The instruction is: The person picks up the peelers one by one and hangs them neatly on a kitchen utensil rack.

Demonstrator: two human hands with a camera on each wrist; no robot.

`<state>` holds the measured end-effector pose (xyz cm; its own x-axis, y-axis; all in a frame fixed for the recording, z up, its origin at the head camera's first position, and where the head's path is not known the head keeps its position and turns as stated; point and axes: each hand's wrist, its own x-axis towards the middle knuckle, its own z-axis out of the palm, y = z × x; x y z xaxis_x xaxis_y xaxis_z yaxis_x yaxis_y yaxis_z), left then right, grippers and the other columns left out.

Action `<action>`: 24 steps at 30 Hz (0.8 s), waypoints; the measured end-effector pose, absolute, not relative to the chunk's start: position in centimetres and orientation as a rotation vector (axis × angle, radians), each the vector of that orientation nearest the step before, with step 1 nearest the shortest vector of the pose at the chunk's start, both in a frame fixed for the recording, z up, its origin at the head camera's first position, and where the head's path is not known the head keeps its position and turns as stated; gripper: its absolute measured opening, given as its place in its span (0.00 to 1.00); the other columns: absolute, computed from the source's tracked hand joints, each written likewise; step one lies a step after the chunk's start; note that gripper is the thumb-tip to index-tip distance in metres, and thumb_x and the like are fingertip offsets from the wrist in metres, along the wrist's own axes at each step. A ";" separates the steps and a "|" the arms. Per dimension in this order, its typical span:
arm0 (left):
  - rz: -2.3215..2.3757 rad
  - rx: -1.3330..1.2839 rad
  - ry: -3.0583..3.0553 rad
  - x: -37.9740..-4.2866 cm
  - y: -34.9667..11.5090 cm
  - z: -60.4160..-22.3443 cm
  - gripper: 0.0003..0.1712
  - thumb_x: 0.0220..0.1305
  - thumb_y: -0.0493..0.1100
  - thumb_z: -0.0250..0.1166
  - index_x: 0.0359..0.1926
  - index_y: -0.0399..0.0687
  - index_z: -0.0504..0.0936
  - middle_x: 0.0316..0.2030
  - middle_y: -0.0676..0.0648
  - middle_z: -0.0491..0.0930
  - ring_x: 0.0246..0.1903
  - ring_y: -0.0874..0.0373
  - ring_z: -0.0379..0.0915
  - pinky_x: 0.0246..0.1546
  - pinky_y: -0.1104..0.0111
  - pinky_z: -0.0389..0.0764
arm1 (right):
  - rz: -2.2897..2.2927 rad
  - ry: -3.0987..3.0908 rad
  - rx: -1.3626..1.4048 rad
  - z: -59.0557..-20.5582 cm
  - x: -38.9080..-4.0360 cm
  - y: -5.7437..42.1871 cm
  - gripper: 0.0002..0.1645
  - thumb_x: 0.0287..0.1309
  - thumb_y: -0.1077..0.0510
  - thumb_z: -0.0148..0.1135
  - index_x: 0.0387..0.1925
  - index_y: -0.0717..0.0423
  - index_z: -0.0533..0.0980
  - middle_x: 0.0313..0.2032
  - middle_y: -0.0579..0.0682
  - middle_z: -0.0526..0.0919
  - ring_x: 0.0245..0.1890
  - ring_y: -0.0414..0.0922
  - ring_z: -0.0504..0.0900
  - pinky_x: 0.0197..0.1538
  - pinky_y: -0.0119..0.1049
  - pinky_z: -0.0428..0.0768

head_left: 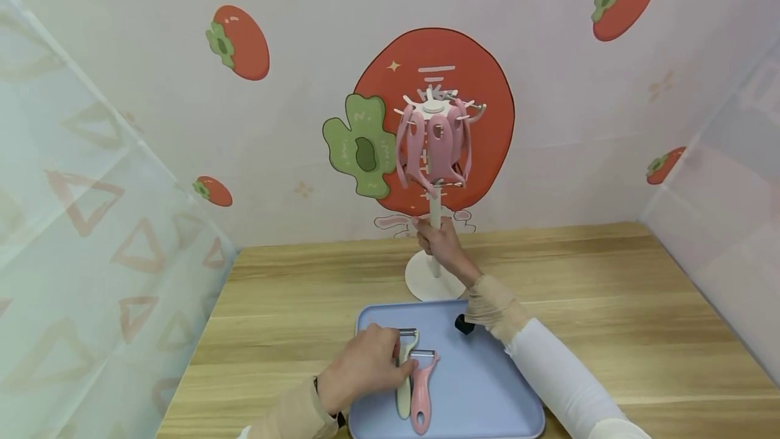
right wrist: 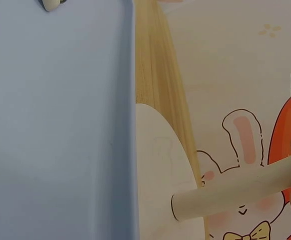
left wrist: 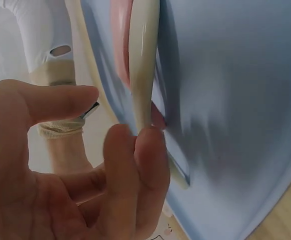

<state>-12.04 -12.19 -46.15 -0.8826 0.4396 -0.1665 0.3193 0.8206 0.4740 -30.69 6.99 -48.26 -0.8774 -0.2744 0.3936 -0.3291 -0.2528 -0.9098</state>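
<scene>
A cream peeler point(head_left: 403, 400) and a pink peeler point(head_left: 421, 395) lie side by side on a blue tray point(head_left: 487, 385). Over them is my left hand point(head_left: 367, 363), its thumb and bent fingers apart. In the left wrist view those fingers come up against the cream peeler's handle point(left wrist: 144, 55), without a closed pinch; whether they touch it I cannot tell. Behind the tray, my right hand point(head_left: 443, 244) grips the pole of a white hanging stand point(head_left: 435, 205). Several pink peelers point(head_left: 440, 144) hang from the hooks round its top, with metal blades visible.
The stand's round base point(head_left: 423, 284) is on the wooden table point(head_left: 292, 297), close against the tray's far edge. A wall sheet printed with persimmons point(head_left: 244, 43) rises behind the table, and pale sheets point(head_left: 91, 222) close off the sides.
</scene>
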 end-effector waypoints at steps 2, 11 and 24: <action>0.648 0.558 2.725 -11.7 -12.2 -46.4 0.23 0.58 0.58 0.72 0.19 0.52 0.73 0.13 0.58 0.67 0.11 0.65 0.62 0.12 0.70 0.61 | 2.333 -1.905 0.767 -48.3 -30.7 7.0 0.32 0.76 0.57 0.52 0.13 0.65 0.60 0.09 0.39 0.59 0.08 0.37 0.55 0.13 0.30 0.53; 0.594 0.542 2.732 -11.3 -12.2 -47.2 0.28 0.58 0.58 0.71 0.12 0.54 0.68 0.09 0.61 0.56 0.09 0.67 0.54 0.11 0.71 0.53 | 2.358 -1.859 0.816 -47.9 -30.5 6.9 0.32 0.75 0.62 0.50 0.11 0.59 0.58 0.08 0.39 0.57 0.08 0.37 0.53 0.13 0.32 0.51; 0.606 0.475 2.693 -11.3 -12.4 -48.3 0.27 0.57 0.61 0.71 0.12 0.55 0.71 0.10 0.60 0.62 0.11 0.65 0.60 0.13 0.69 0.57 | 2.323 -1.821 0.996 -47.9 -31.1 7.4 0.33 0.76 0.61 0.49 0.11 0.63 0.58 0.07 0.45 0.55 0.06 0.39 0.52 0.11 0.36 0.50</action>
<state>-11.28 -12.36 -48.33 -0.8867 0.3890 -0.2498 0.2446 0.8533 0.4605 -31.15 7.45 -47.92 -0.7951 -0.3542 0.4923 -0.3934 -0.3166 -0.8631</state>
